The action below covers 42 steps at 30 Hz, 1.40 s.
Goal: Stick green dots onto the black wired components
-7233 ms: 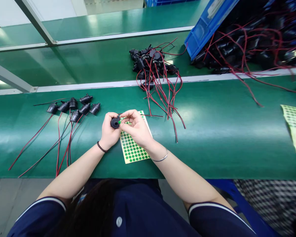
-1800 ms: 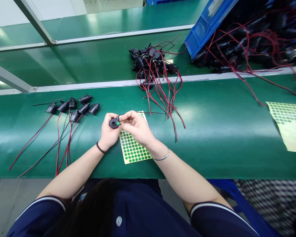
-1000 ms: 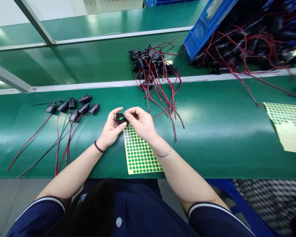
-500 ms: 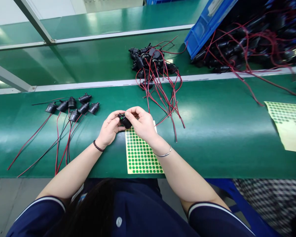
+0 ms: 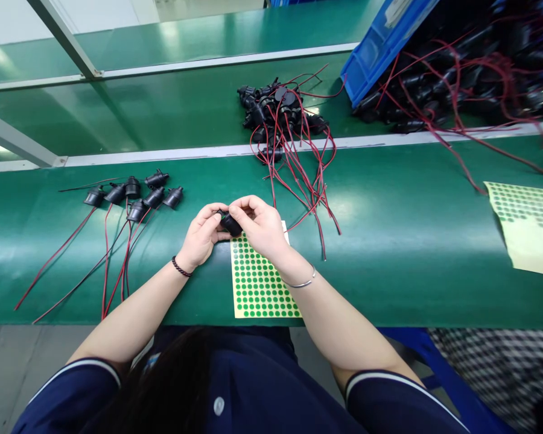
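At the centre of the work, a small black fitting [image 5: 231, 224] sits tilted between both hands, over the top end of a sticker sheet. A speck of green [image 5: 223, 215] shows at its end, close by the left thumb; from where I stand I'd take it for one of the sheet's dots, mostly hidden. The left hand [image 5: 203, 235] has its thumb and fingers closed about that end, while the right hand [image 5: 260, 230] pinches the body between thumb and forefinger, its other fingers curled; the fingertips behind are out of sight.

My reading is that the sticker is being pressed down firm. The next move would call for a last rub of the thumb along its edge, then letting go with one hand and laying the piece aside without snagging its wire.

Under the right hand lies the sticker sheet [image 5: 260, 283], rows of green dots on pale yellow. Off to the person's left are seven loose fittings [image 5: 136, 211], red wires trailing; whether they carry dots I can't tell. Farther back is a heaped pile [image 5: 256, 114] of more, and beyond it to the right a blue crate [image 5: 366, 60] beside a bigger tangle.
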### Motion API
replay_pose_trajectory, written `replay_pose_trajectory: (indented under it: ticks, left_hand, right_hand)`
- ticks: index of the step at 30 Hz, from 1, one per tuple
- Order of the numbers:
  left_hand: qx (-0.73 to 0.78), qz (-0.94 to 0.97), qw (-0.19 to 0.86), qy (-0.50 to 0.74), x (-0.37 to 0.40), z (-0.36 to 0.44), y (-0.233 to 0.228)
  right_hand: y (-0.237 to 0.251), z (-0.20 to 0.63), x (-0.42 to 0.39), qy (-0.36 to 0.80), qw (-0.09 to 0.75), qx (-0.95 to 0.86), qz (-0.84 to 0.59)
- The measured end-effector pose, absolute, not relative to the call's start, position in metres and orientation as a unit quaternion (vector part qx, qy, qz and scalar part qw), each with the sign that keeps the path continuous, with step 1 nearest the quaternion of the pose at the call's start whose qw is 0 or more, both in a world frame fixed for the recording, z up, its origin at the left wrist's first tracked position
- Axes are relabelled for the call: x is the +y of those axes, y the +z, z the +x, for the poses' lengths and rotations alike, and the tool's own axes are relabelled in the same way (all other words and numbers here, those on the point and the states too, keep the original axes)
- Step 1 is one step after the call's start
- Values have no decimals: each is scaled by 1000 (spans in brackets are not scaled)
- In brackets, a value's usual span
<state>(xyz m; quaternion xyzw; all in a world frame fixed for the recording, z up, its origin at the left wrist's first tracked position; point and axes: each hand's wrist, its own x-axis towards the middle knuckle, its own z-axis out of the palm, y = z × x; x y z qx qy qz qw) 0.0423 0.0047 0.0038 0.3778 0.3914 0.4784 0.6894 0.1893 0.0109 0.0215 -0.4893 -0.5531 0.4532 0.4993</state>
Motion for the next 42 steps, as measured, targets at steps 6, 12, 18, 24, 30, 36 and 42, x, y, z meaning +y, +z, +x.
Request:
replay_pose_trajectory:
  ticks: [6, 12, 18, 24, 30, 36, 42]
  left_hand:
    - [402, 393, 675, 477, 5, 42, 2]
    - [398, 396, 677, 476, 4, 42, 1]
    - [401, 417, 669, 467, 3, 43, 0]
    - [418, 449, 639, 464, 2, 42, -5]
    - [436, 459, 613, 472, 1, 44, -6]
    - [439, 456, 610, 477, 0, 43, -4]
    - [380, 434, 655, 488, 0, 39, -8]
  right_hand:
    - [22, 189, 10, 457, 495, -552, -491]
    - [23, 188, 9, 463, 498, -546, -490]
    - [24, 189, 9, 452, 495, -553, -495]
    - [25, 188, 5, 387, 494, -589, -509]
    - [22, 185, 2, 367, 506, -595, -506]
    - [21, 184, 3, 374, 508, -587, -508]
    - [22, 185, 4, 403, 517, -565, -501]
